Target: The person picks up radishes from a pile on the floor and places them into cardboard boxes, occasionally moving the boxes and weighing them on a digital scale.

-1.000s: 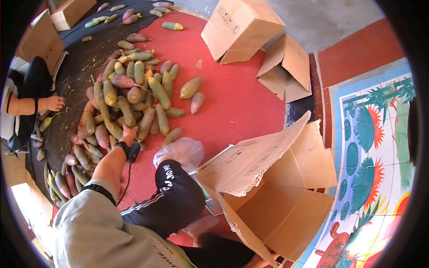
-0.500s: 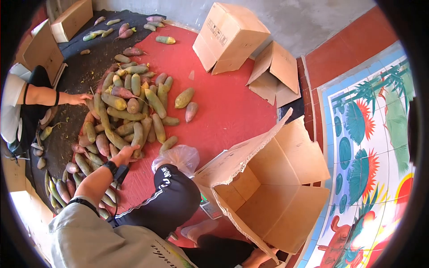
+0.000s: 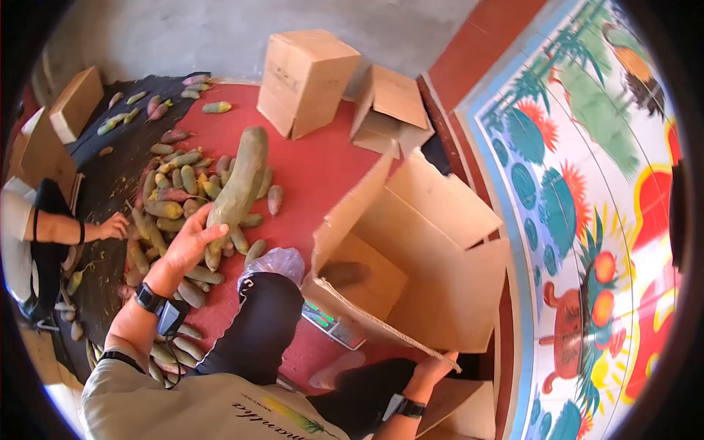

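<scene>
My left hand (image 3: 192,243) grips the lower end of a long, thick green radish (image 3: 243,172), held up above the pile. Below it lies a heap of green and purplish radishes (image 3: 167,210). At the lower right my right hand (image 3: 434,369) holds the near rim of a large open cardboard box (image 3: 440,308), whose fingers' far side is hidden. Inside the box is a dark blurred patch that I cannot make out. The box stands over a scale (image 3: 331,325) with a lit green display. A clear plastic bag (image 3: 273,265) lies by my knee.
Another person's hand (image 3: 114,226) is at the pile's left side. Two cardboard boxes, one closed (image 3: 304,84) and one open (image 3: 392,110), stand by the back wall. More radishes lie on the dark cloth (image 3: 95,198). A painted tile wall (image 3: 572,220) borders the right.
My left hand has lifted the long radish off the pile and moved it up toward the box. The other person's hand has drawn slightly back from the pile. My view has turned right.
</scene>
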{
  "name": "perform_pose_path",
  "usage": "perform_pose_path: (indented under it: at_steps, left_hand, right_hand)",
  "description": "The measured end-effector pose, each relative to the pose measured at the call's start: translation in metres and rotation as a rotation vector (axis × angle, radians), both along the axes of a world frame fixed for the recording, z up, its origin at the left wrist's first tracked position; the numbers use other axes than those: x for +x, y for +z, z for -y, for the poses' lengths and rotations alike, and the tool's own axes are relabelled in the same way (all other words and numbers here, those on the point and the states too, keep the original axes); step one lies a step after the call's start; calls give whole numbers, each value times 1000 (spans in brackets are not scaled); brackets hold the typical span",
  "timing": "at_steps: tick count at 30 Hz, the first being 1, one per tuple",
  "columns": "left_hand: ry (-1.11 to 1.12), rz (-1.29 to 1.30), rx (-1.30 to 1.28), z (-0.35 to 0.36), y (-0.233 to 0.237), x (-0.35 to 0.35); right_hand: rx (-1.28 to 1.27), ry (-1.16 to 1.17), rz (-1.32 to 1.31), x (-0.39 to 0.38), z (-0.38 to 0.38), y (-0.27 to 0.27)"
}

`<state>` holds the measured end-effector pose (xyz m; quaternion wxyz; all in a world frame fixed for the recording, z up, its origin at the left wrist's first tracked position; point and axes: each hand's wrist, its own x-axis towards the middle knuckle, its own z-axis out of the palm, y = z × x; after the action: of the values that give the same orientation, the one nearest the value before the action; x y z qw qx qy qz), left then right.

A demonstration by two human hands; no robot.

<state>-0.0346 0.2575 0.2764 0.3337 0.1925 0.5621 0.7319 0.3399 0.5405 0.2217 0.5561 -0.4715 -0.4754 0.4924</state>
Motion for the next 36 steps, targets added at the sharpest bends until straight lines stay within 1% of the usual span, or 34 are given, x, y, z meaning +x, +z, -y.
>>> perform_pose_path:
  at_steps: [1, 3, 5, 6, 8, 9, 11, 12, 13, 15, 16, 17, 18, 19, 20, 23, 24, 25, 26, 29, 30, 32, 33, 35, 36]
  left_hand:
    - [13, -66, 30, -10, 13, 4]
    - [-56, -183, 42, -24, 35, 8]
    - [-83, -192, 58, -41, 58, 20]
    - [-113, -248, 42, -49, 65, 22]
    - [-189, -348, 22, -65, 78, 32]
    - [-205, -354, 23, -74, 85, 40]
    - [-307, -527, -79, -90, 95, 54]
    - [-322, -663, -36, -101, 87, 56]
    - [-336, -664, -31, -110, 85, 59]
    - [-407, -924, -135, -127, 83, 67]
    - [-450, -870, -276, -134, 82, 72]
    - [-464, -874, -265, -142, 82, 78]
    - [-530, -945, -317, -148, 81, 84]
    - [-594, -1017, -367, -154, 80, 90]
    - [-609, -1021, -359, -159, 77, 93]
    - [-743, -1102, -326, -169, 63, 94]
    - [-755, -1102, -322, -170, 59, 94]
    - [-723, -1153, -274, -171, 57, 93]
    - [-688, -1203, -224, -172, 54, 92]
    - [-746, -1240, -152, -173, 46, 87]
    - [-755, -1243, -144, -173, 48, 87]
    - [-841, -998, -315, -171, 56, 89]
    - [-858, -1002, -303, -169, 58, 90]
    - [-688, -998, -257, -167, 61, 96]
    - [-638, -987, -230, -165, 62, 100]
  right_hand:
    - [32, 35, 16, 0, 2, 2]
    - [-14, 10, -47, 7, -6, -9]
    - [14, -26, -7, 1, 0, -4]
    - [-2, -59, -163, -9, 4, 7]
    - [4, -69, -166, -5, 1, 0]
    - [7, -58, -163, -4, 0, -2]
    - [25, -79, -198, -5, 1, -4]
    - [38, -72, -159, -3, 0, -7]
    - [51, -64, -119, -3, 0, -7]
    - [55, -81, -120, -7, 5, 0]
    - [50, -90, -116, -7, 4, -2]
    - [45, -100, -112, -7, 3, -3]
    - [13, -88, -174, -7, 3, -3]
    - [16, -104, -173, -7, 2, -3]
    - [17, -106, -177, -7, 1, -5]
    - [-11, -134, -209, -6, -1, -9]
    - [-38, -145, -217, -7, -2, -8]
    - [-64, -153, -226, -6, -2, -7]
    - [-86, -90, -128, 2, -3, -14]
    - [-31, -161, -201, -6, 0, -10]
    - [-6, -154, -168, -5, 0, -12]
    - [4, -153, -185, -4, -1, -16]
    - [13, -145, -201, -4, -3, -19]
    - [26, -126, -192, 1, -12, -42]
    - [28, -128, -175, -2, -8, -37]
